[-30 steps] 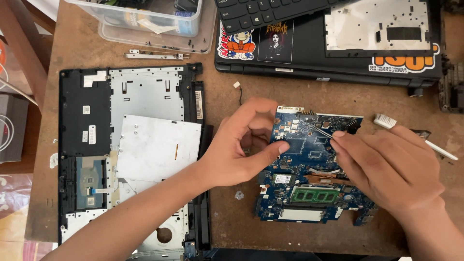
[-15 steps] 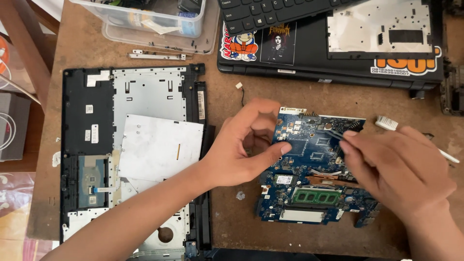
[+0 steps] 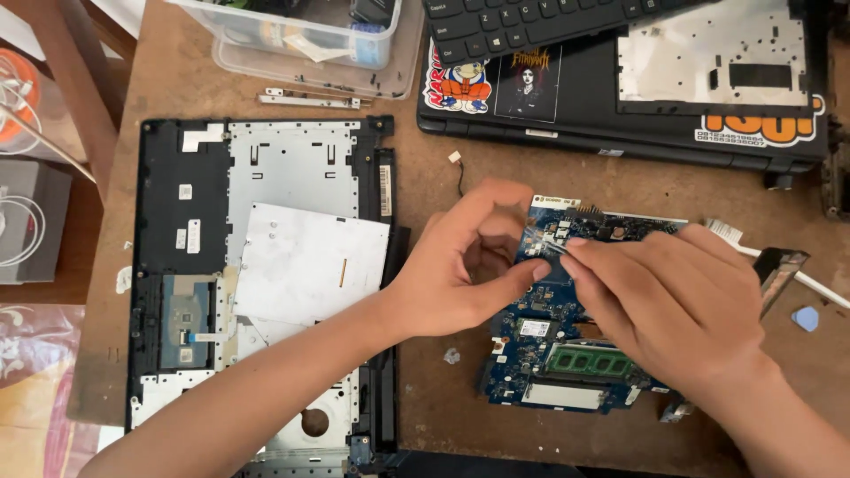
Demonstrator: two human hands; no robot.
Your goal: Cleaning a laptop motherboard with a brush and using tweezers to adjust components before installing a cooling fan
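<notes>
Brown table (image 3: pixel 177 80) bears blue circuit board (image 3: pixel 549 354); opened laptop shell (image 3: pixel 266 265); toothbrush (image 3: pixel 779 264)

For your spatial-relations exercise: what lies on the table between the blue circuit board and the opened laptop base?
Head view: the left hand, and a small pale scrap on the table.

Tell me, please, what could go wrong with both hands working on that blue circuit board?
The left hand and right hand press bare fingers on the blue circuit board, so static or skin oil might harm it. The board lies on a bare wooden table near a loose small part, which could scratch its underside or get lost.
</notes>
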